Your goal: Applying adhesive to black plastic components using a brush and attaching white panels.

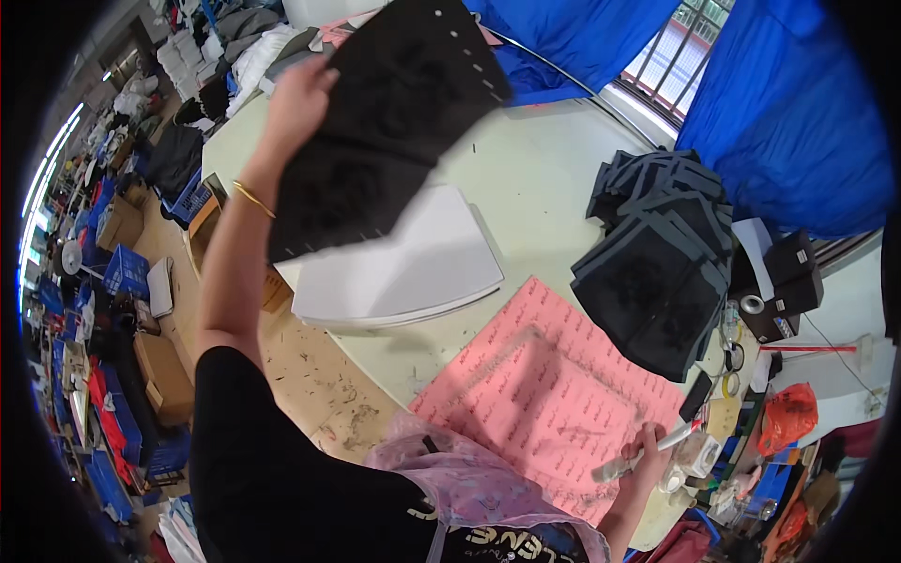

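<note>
My left hand (pixel 302 103) is raised over the far left of the table, closed on the edge of a large black fabric panel (pixel 394 113). Pale marks run along two of the panel's edges, and its surface carries a darker design. Partly beneath it lies a stack of white sheets (pixel 422 263). At the lower right, my right hand (pixel 648 460) is wrapped round a slim tool (pixel 676 437) with a white handle and a flat greyish end; I cannot tell its exact kind. That hand rests over a pink printed sheet (pixel 554 366) with a greyish worn outline on it.
A pile of dark cut fabric pieces (pixel 657 263) sits at the table's right. Past it are a black box (pixel 793 272), a tape roll (pixel 752 305) and a red plastic bag (pixel 790 418). Blue curtains (pixel 788 103) hang behind; boxes and blue crates (pixel 127 270) crowd the floor at left.
</note>
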Available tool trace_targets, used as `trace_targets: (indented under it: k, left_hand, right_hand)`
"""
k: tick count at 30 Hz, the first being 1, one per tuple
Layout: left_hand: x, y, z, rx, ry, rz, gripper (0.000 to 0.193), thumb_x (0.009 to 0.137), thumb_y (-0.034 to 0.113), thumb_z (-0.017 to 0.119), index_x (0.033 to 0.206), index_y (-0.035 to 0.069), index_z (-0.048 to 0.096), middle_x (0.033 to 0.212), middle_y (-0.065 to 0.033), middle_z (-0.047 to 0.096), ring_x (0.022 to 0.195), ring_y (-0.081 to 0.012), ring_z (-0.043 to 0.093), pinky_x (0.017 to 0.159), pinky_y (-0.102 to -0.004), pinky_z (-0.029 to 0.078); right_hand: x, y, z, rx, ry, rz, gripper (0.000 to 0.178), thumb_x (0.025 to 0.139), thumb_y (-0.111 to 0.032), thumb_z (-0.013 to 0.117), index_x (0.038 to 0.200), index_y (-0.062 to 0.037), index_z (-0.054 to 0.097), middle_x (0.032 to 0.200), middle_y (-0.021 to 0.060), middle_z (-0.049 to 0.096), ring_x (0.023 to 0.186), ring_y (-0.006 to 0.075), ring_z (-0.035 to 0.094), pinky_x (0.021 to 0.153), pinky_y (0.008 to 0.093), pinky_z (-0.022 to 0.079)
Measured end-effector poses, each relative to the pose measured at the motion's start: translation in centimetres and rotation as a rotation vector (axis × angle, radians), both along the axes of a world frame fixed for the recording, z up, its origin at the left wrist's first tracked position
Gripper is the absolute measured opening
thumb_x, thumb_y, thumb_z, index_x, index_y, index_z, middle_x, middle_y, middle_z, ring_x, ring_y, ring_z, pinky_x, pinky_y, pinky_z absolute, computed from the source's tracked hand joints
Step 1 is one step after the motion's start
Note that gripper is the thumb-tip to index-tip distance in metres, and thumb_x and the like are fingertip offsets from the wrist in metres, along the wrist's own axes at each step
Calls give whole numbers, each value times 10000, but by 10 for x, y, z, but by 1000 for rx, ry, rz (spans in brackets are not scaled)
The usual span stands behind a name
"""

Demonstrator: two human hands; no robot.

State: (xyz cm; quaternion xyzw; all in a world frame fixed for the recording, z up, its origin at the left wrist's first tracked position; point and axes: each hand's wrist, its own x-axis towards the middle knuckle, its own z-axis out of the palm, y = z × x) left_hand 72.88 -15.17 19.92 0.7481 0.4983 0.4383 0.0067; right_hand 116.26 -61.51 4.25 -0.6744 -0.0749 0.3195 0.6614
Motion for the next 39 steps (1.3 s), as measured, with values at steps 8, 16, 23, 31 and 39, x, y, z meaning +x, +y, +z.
trace_targets:
  k: [8, 16, 23, 31, 39]
  left_hand:
    - [-42, 117, -136, -6, 473, 205, 390, 898, 77, 452, 1245, 146, 615, 1220, -43, 670, 1056, -305, 641, 821, -408, 507]
    - [-15, 76, -329, -502, 436, 35, 386, 964, 108, 487, 1334, 12, 543, 1259, -159, 637, 1153, -329, 606, 970, -388, 477]
    - [155, -107, -304, -477, 159, -458, 289, 888, 65, 613, 1174, 25, 632, 1175, -128, 663, 1059, -300, 640, 925, -360, 499]
    - [261, -267, -308, -543, 258, -705, 241, 831, 113, 652, 1064, 63, 693, 1179, -79, 651, 975, -276, 655, 843, -356, 531]
    - [367, -296, -327, -442, 272, -706, 617, 822, 221, 692, 1326, -36, 445, 1420, -222, 420, 1257, -376, 459, 1056, -450, 381]
  right_hand:
    - [-12, -18, -47, -368, -25, -140, 88, 896, -127, 635, 922, -44, 619, 652, 5, 488, 464, 81, 399, 445, 219, 371]
    - [29, -23, -80, -525, -84, -103, 166, 886, -183, 659, 849, -21, 667, 641, 13, 513, 495, 104, 448, 454, 243, 366]
    - [159, -33, -171, -685, -240, -155, 201, 816, -229, 702, 801, -29, 706, 648, 48, 587, 505, 151, 501, 495, 289, 410]
    - [284, 68, -242, -1111, -1155, 240, 168, 858, -178, 594, 957, -68, 671, 942, 98, 675, 804, 332, 676, 678, 424, 527]
    - [282, 80, -149, -949, -1716, 606, 77, 818, -130, 578, 846, -97, 641, 858, 54, 638, 744, 273, 665, 620, 401, 500]
